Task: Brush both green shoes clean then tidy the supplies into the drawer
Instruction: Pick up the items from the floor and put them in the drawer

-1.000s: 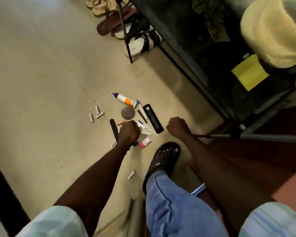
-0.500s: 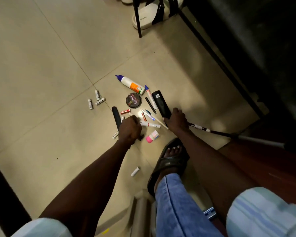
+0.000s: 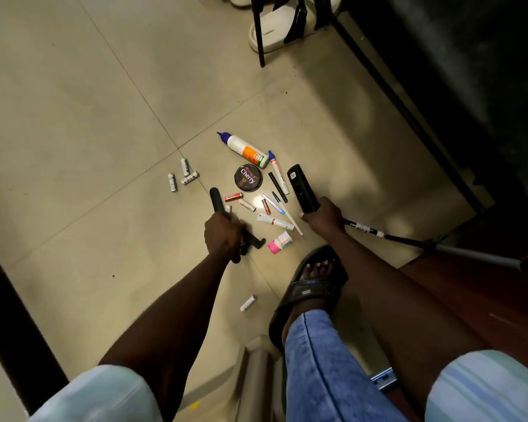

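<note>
Small supplies lie scattered on the tiled floor. My left hand [image 3: 223,236] grips a slim black handle-like tool [image 3: 216,200] that pokes out above the fist, with another dark piece [image 3: 253,240] showing below it. My right hand [image 3: 323,217] grips the lower end of a long black bar-shaped object [image 3: 301,187]. Between the hands lie a round Cherry polish tin [image 3: 248,177], a white glue bottle [image 3: 246,149], markers and pens [image 3: 278,175], small tubes [image 3: 273,221], batteries [image 3: 233,196] and a pink-capped bottle [image 3: 279,242]. No green shoes or drawer are in view.
More batteries lie to the left [image 3: 182,176] and one near my foot [image 3: 248,303]. My sandalled foot [image 3: 311,287] sits just below the pile. A tripod leg [image 3: 363,229] runs right from my right hand. A white sandal [image 3: 275,32] and black furniture legs [image 3: 258,35] stand at the top.
My right hand moved left from the tripod leg and closed on the black bar. My left hand stayed on the slim black tool. The camera tilted down and closer.
</note>
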